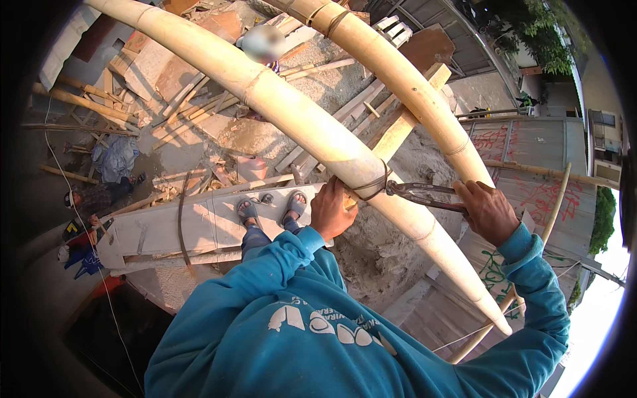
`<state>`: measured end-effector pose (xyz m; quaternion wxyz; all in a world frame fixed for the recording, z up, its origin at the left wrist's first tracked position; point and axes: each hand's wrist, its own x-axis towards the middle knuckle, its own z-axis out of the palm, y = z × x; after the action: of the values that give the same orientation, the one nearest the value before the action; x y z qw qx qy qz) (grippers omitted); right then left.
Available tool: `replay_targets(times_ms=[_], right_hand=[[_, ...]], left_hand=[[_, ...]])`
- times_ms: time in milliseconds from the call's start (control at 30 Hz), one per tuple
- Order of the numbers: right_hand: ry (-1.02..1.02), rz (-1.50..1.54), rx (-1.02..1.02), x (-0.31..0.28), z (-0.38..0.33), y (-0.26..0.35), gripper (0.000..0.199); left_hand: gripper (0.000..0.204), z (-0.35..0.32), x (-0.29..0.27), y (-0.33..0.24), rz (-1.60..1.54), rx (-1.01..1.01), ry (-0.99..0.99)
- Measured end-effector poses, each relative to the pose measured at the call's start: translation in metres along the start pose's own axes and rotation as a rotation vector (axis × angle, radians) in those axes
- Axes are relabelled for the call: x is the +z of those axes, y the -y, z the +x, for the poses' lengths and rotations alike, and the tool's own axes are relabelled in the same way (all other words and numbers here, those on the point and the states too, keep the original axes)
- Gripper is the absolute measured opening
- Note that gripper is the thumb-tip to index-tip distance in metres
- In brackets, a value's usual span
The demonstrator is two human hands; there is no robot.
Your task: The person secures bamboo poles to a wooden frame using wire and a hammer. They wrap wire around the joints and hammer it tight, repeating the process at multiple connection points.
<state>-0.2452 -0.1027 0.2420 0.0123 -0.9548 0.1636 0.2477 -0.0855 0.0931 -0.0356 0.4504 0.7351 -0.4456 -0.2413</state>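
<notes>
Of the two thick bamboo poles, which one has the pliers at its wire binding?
The left pole, beside the left hand: pliers in the right hand meet its wire. The binding on the right pole near the top edge has no tool.

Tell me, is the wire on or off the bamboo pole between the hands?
On: dark wire loops around the bamboo pole, right by the pincers.

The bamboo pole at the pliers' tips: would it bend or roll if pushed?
The bamboo pole is probably stiff, given its thickness; the curve may come from the lens. It seems unlikely to roll freely, since a dark tie loops around it where a wooden beam crosses. Its smooth-looking surface might feel slippery.
</notes>
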Motion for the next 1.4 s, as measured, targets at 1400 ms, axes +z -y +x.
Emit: replay_targets(times_ms=[1400], right_hand=[[0.472, 1.091, 0.848, 0.024, -0.036, 0.132, 0.054]], left_hand=[[0.084, -0.001, -0.003, -0.001, -0.164, -0.070, 0.173]])
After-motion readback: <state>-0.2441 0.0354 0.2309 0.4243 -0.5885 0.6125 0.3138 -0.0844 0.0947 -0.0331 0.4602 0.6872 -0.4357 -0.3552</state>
